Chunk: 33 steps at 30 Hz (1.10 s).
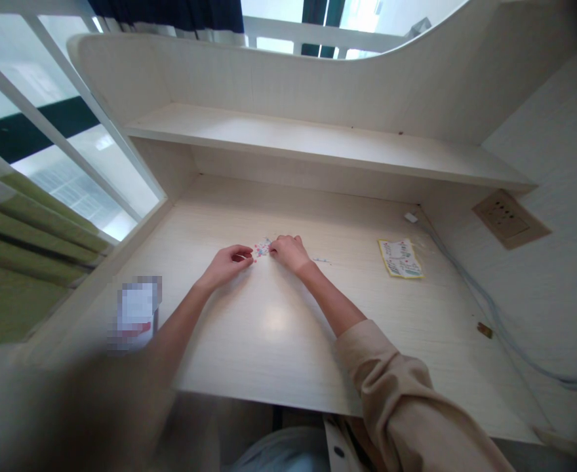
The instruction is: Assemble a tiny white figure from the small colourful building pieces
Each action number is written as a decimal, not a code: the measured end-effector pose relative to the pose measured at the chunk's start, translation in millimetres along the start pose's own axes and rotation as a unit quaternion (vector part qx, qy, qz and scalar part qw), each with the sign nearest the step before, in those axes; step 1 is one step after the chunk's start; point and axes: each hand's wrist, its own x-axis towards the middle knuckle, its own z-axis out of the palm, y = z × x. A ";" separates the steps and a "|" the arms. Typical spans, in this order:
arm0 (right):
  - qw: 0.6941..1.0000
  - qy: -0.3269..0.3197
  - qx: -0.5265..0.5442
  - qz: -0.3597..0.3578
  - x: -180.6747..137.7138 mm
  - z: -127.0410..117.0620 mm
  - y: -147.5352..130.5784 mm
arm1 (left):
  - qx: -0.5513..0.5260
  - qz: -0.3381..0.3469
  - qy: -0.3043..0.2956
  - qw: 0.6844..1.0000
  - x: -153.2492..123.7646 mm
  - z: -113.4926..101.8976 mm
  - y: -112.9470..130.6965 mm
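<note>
A small patterned piece of paper (262, 248) with red and blue marks lies on the pale wooden desk (269, 328), about mid-desk. My left hand (229, 263) pinches its left edge with curled fingers. My right hand (288, 252) has its fingers closed on the paper's right side. Both hands meet over the paper; much of it is hidden under the fingers.
A yellow-edged printed card (400, 258) lies to the right. A grey cable (485, 301) runs along the right wall below a wall socket plate (509, 219). A small brown object (484, 330) sits near the cable. A shelf (318, 141) spans the back. A blurred box (136, 313) stands at left.
</note>
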 end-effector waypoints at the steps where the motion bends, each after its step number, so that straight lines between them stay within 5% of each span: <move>1: 1.000 0.000 -0.001 0.001 0.1 0.2 0.2 | -0.002 0.001 0.001 1.000 0.4 0.3 -1.2; 19: 0.998 0.026 -0.046 -0.016 -4.7 -1.6 -5.7 | -0.038 -0.004 -0.001 0.999 0.7 5.7 9.8; 33: 0.987 0.127 0.063 -0.070 -36.8 -35.0 -11.5 | -0.325 -0.050 -0.020 0.944 -5.6 23.1 50.8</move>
